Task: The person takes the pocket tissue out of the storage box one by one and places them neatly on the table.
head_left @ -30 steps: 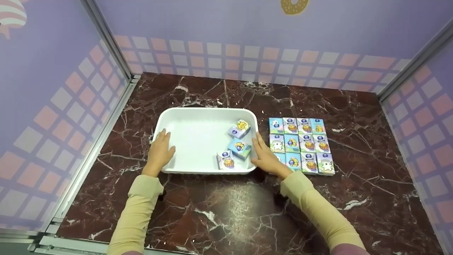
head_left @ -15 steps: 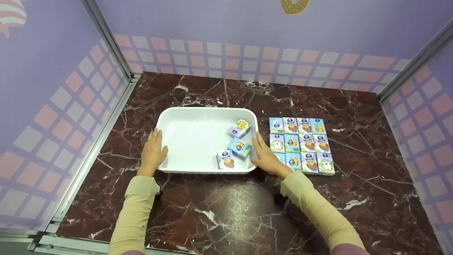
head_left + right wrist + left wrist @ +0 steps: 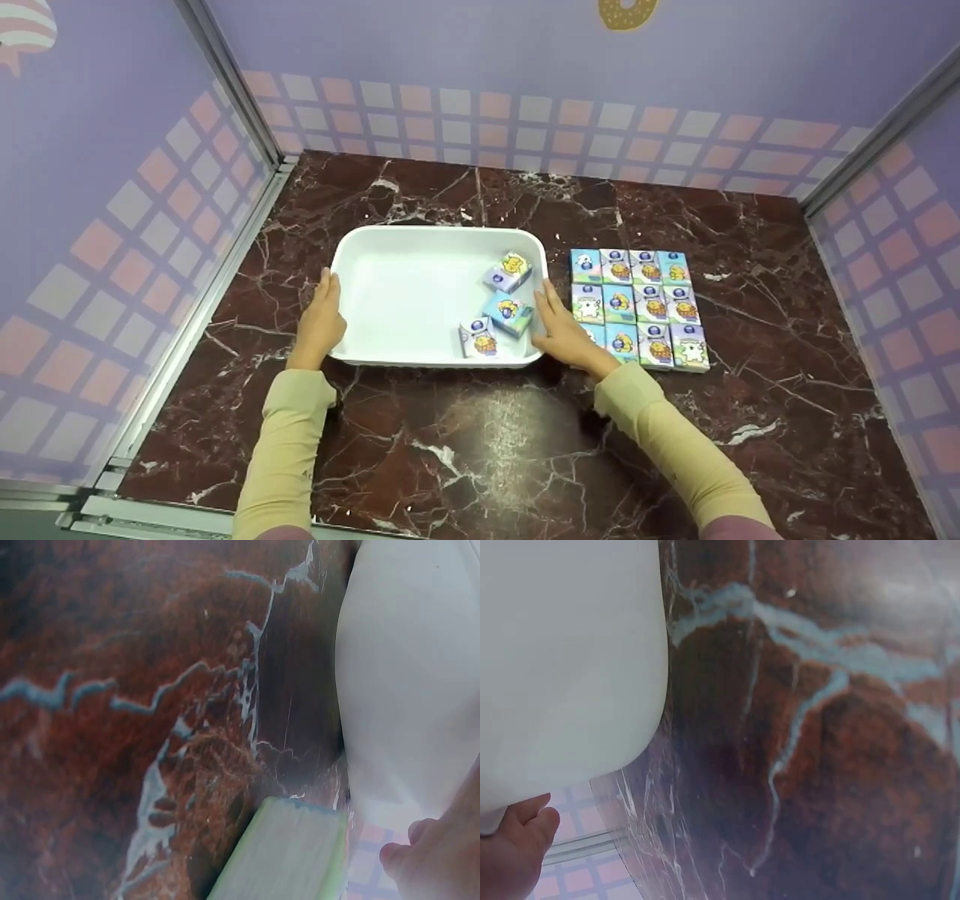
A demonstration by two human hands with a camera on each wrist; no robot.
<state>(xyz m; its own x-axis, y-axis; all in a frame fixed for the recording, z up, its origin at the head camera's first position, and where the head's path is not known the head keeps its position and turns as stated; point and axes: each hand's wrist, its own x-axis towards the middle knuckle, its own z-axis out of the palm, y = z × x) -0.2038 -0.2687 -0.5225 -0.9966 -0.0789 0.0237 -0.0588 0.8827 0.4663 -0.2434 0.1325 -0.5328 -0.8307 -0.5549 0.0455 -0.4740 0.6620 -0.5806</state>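
A white rectangular tray (image 3: 409,300) with rounded corners sits on the dark red marbled table. My left hand (image 3: 321,319) lies along the tray's left side, fingers straight and pointing away from me. On the opposite side my right hand (image 3: 564,330) touches the right rim with its fingers extended. Inside the tray, toward its right end, are three small cartoon-printed packs: a purple one with a yellow figure (image 3: 510,271), a blue one (image 3: 509,312) and a white-purple one (image 3: 479,339). Both wrist views show the tray's smooth outer wall beside the fingers.
Right of the tray, more cartoon-printed packs (image 3: 651,304) lie flat in a tight block of three rows, close to the right hand. Purple panels with pink and white checks enclose the table at the back and both sides. A metal rail (image 3: 202,315) runs along the left edge.
The left hand has shifted left, from over the tray's left rim to along its outer side. The right hand, tray and packs have stayed in place.
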